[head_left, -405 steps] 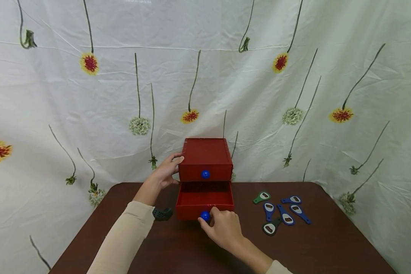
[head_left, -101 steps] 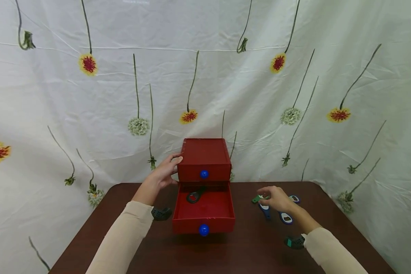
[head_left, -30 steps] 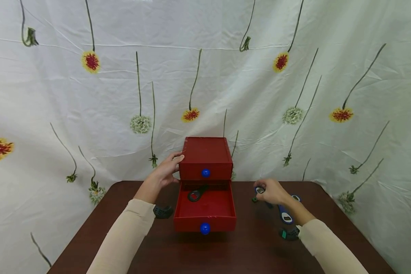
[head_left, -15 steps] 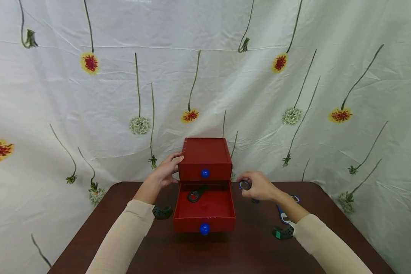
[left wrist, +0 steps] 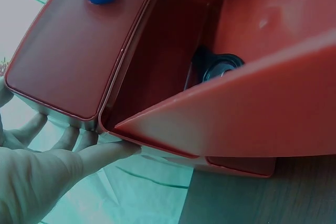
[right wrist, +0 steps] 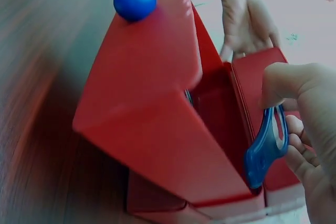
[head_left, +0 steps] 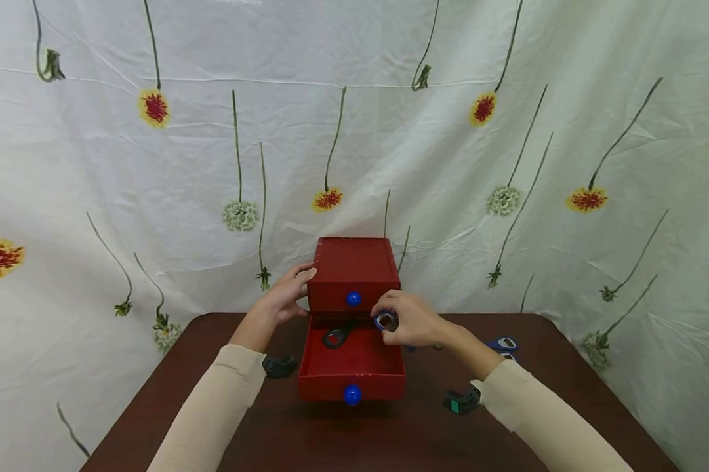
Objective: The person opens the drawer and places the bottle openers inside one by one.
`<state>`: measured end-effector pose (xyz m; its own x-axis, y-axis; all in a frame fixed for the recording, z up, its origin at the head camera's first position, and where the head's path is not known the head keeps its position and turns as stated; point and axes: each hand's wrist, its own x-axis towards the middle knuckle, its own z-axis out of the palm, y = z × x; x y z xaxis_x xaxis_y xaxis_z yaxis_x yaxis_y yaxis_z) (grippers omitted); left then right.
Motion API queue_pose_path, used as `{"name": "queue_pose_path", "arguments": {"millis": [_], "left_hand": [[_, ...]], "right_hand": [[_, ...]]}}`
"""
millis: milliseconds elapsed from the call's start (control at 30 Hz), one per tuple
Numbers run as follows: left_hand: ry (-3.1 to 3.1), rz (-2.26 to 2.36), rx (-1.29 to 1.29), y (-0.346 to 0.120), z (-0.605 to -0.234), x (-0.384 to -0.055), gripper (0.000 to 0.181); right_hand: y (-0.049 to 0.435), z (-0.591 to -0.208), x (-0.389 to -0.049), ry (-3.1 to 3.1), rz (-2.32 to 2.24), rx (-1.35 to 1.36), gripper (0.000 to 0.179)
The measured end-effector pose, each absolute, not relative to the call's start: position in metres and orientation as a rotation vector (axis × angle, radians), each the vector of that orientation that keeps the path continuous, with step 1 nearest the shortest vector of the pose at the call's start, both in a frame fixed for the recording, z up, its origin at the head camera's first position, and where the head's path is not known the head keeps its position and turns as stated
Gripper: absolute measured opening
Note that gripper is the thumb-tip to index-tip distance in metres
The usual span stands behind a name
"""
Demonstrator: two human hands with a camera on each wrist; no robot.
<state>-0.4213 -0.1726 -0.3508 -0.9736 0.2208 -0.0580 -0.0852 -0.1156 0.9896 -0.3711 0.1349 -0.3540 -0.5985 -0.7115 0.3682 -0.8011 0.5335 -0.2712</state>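
Note:
A red two-drawer box [head_left: 354, 259] stands at the back of the table with its lower drawer [head_left: 354, 387] pulled out. Inside that drawer lies a dark bottle opener [head_left: 334, 337], ring end toward the front. My right hand [head_left: 414, 320] pinches a blue bottle opener [right wrist: 262, 153] by its ring end, over the drawer's right side; in the right wrist view its handle points down toward the drawer opening. My left hand [head_left: 283, 298] rests against the box's left side, its fingers extended along the wall in the left wrist view.
More blue bottle openers [head_left: 503, 343] lie on the dark brown table [head_left: 543, 406] at the right, partly hidden by my right forearm. Round blue knobs [head_left: 352, 394] stick out from both drawer fronts. A white flowered cloth [head_left: 437, 164] hangs behind the table.
My right hand has picked up the blue bottle opener and carried it left to the drawer. Since the oldest frame, the drawer came further out and the dark opener went inside. My left hand stayed.

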Motion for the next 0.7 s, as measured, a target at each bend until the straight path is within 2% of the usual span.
{"name": "queue_pose_path", "arguments": {"millis": [433,700], "left_hand": [[1.925,2.206,0.151,-0.174,-0.354,-0.425,0.058],[1.91,2.208,0.162,-0.172,-0.352,-0.424,0.058]], "right_hand": [[0.086,-0.363,-0.371,-2.628,0.478,1.444,0.036],[0.086,-0.373,-0.377,-2.564,0.159,1.447,0.033]]}}
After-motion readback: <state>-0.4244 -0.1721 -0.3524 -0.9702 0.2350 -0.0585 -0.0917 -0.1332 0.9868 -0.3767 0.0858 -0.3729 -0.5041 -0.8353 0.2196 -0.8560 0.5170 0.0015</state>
